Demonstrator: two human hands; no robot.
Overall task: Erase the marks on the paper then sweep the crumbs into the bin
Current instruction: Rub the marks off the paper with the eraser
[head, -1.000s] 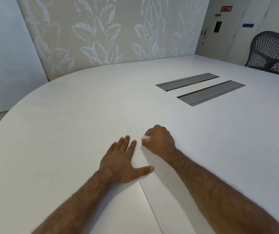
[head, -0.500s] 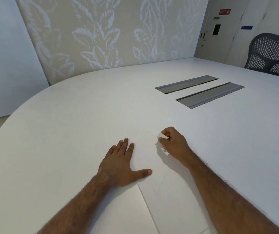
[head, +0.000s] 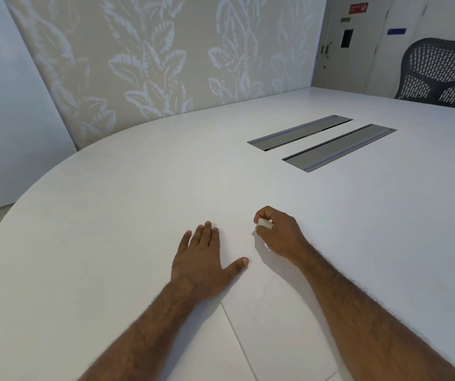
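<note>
table [head: 110,215]: under everything, fills view
paper [head: 275,325]: on table, near edge, 6 o'clock
left hand [head: 201,259]: flat on paper's left edge
right hand [head: 278,232]: 2 o'clock of left hand, near, holds eraser [head: 264,223]
two slots [head: 322,141]: in table, 1 o'clock, well apart from hands
chair [head: 440,72]: behind table, 2 o'clock

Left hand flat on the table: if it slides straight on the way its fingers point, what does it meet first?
Nothing visible: ahead of the left hand lies only bare table up to its far curved edge. The way looks free; depth is unclear.
</note>
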